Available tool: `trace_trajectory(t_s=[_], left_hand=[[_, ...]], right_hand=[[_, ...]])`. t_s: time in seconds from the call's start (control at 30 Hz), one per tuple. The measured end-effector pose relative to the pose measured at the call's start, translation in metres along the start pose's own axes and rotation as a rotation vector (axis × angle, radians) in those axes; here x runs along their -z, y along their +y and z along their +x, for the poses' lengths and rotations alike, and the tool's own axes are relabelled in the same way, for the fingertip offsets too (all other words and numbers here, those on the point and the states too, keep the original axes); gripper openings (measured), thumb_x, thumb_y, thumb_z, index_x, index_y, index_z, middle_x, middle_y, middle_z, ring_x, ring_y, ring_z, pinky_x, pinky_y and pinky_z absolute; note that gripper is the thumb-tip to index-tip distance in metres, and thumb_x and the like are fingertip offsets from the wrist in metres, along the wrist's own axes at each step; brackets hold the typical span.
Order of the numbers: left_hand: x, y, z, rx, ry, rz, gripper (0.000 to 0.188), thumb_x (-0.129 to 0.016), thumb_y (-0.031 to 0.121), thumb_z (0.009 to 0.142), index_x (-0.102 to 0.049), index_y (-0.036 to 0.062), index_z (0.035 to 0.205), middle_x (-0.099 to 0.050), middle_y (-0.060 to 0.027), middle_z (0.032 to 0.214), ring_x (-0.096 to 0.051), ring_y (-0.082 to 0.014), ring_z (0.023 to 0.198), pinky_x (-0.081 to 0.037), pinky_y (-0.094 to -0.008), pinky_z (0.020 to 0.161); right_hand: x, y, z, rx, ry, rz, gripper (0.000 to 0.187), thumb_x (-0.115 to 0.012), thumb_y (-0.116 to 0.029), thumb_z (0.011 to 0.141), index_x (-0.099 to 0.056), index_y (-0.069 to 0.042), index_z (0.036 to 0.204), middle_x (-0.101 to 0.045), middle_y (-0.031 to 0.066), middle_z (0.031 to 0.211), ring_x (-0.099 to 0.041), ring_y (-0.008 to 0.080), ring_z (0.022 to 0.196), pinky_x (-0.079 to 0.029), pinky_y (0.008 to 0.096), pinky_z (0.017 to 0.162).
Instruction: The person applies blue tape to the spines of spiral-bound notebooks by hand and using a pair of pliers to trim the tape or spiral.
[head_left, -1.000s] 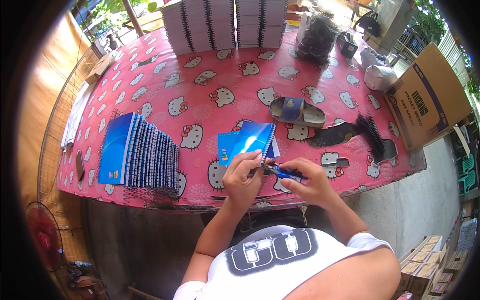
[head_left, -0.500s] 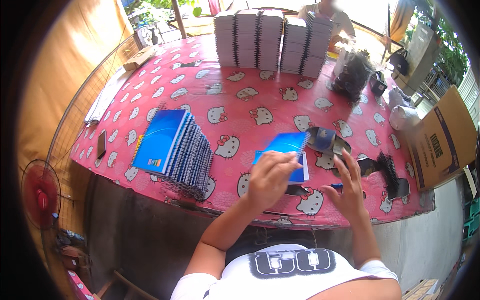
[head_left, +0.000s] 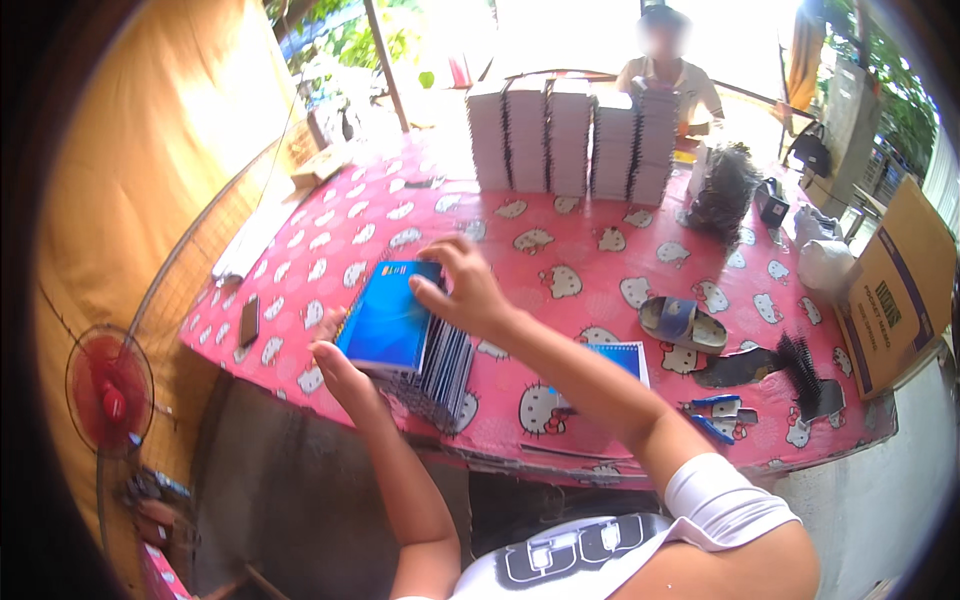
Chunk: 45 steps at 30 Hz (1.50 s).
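A tall stack of blue spiral notebooks (head_left: 445,385) stands at the left of the table, the topmost blue notebook (head_left: 390,320) lying flat on it. My left hand (head_left: 345,370) is open against the stack's left near side, its fingers upright along the edge. Reaching across, my right hand (head_left: 465,290) is at the far right corner of the top notebook, its thumb over the cover and its fingers apart. Partly under my right forearm, another blue notebook (head_left: 628,362) lies on the table. Blue-handled pliers (head_left: 715,418) rest to its right.
A slipper (head_left: 683,325) and loose black spiral wires (head_left: 797,370) lie at the right, by a cardboard box (head_left: 895,300). Tall stacks of spiral-bound pads (head_left: 570,140) stand at the back, a person (head_left: 672,80) behind them. A phone (head_left: 249,322) lies at the left.
My left hand, which held a blue notebook near the middle, is now at the left stack. My right hand has crossed over to the stack's top. The view has shifted somewhat.
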<state>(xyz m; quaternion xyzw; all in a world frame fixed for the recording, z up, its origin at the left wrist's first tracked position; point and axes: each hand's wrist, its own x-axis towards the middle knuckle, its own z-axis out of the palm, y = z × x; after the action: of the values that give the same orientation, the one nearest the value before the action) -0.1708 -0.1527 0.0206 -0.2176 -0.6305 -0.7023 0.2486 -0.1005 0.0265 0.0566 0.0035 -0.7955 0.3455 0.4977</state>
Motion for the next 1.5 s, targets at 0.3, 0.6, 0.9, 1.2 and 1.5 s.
trace_trajectory(t_s=[0.3, 0.6, 0.9, 1.2, 1.5], left_hand=[[-0.005, 0.024, 0.004, 0.114, 0.039, -0.092, 0.037, -0.049, 0.03, 0.101, -0.059, -0.0049, 0.11, -0.064, -0.0137, 0.104, -0.06, -0.0171, 0.091, -0.05, -0.0319, 0.082], [0.005, 0.141, -0.067, -0.445, -0.498, -0.864, 0.055, -0.024, 0.043, 0.102, -0.055, 0.0017, 0.082, -0.058, -0.016, 0.086, -0.052, -0.0266, 0.077, -0.043, -0.0411, 0.07], [-0.032, 0.114, -0.107, 0.21, -0.714, -0.339, 0.019, -0.069, 0.015, 0.088, -0.067, -0.0042, 0.087, -0.068, -0.0167, 0.1, -0.063, -0.0169, 0.085, -0.048, -0.0266, 0.072], [-0.038, 0.108, -0.109, 0.302, -0.775, -0.343, 0.016, -0.067, 0.01, 0.089, -0.066, -0.0045, 0.093, -0.067, -0.0161, 0.1, -0.062, -0.0166, 0.09, -0.049, -0.0263, 0.079], [-0.054, 0.199, -0.115, -0.026, -1.987, -0.705, 0.027, -0.073, 0.008, 0.078, -0.068, 0.003, 0.104, -0.069, -0.0088, 0.086, -0.066, -0.0234, 0.073, -0.053, -0.0331, 0.072]], right_hand=[[0.0, -0.015, -0.005, -0.052, -0.078, -0.099, 0.039, -0.061, -0.029, 0.086, -0.051, -0.003, 0.112, -0.049, 0.0197, 0.115, -0.048, 0.0376, 0.109, -0.04, 0.0455, 0.093], [0.115, -0.003, -0.145, 0.026, -0.971, -0.786, 0.03, -0.07, -0.016, 0.072, -0.068, -0.004, 0.1, -0.051, 0.0205, 0.123, -0.049, 0.0331, 0.113, -0.045, 0.0412, 0.085], [0.123, -0.026, -0.115, -0.095, -1.161, -0.764, 0.024, -0.069, -0.006, 0.069, -0.069, -0.004, 0.093, -0.057, 0.0178, 0.105, -0.062, 0.0333, 0.094, -0.053, 0.0404, 0.071], [0.134, -0.007, -0.103, -0.134, -1.137, -0.514, 0.022, -0.069, -0.003, 0.07, -0.066, -0.001, 0.091, -0.06, 0.0193, 0.097, -0.065, 0.0358, 0.087, -0.054, 0.0434, 0.072], [0.132, -0.005, -0.106, -0.125, -1.093, -0.459, 0.017, -0.066, -0.005, 0.072, -0.064, -0.001, 0.088, -0.06, 0.0194, 0.096, -0.064, 0.0368, 0.086, -0.053, 0.0438, 0.073]])
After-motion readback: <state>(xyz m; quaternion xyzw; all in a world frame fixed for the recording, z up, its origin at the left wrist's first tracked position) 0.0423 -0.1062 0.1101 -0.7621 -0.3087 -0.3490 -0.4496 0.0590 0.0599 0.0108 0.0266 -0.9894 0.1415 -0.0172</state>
